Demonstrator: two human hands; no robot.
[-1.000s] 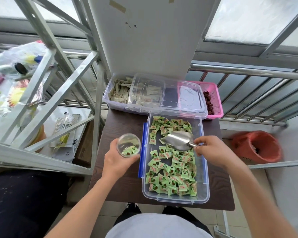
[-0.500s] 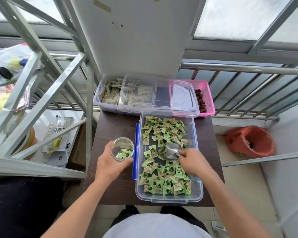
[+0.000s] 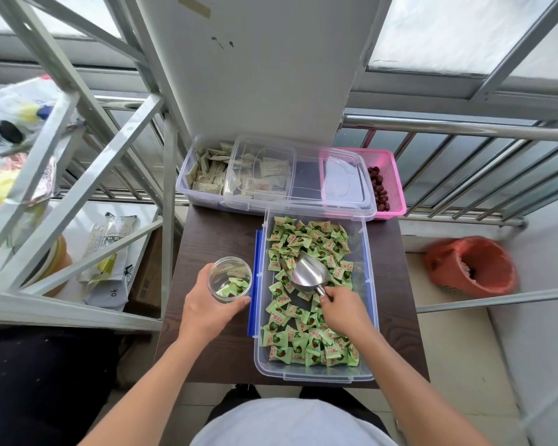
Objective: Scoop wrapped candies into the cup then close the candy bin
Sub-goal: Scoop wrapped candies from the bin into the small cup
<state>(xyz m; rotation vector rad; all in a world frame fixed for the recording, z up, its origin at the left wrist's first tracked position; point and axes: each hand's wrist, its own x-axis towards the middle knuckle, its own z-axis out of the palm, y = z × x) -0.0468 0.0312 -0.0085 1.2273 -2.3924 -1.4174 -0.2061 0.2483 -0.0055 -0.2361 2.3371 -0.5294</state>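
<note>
Bright, even daylight from the frosted windows [image 3: 448, 30] along the top of the frame, slightly blown out there. Soft, faint shadows only on the dark surface [image 3: 213, 239]. Mild glare on the metal scoop [image 3: 306, 275] and on the clear lid [image 3: 303, 175]. Strong wide-angle bending toward the edges, railings [image 3: 464, 127] curved. Motion smear on the bags [image 3: 13, 123] at upper left and the orange basket [image 3: 470, 265] at right; centre sharp.

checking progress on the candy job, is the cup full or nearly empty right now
Nearly empty. The clear cup, held by the left hand, shows only a few green wrapped candies at its bottom; the rest is see-through.
</note>
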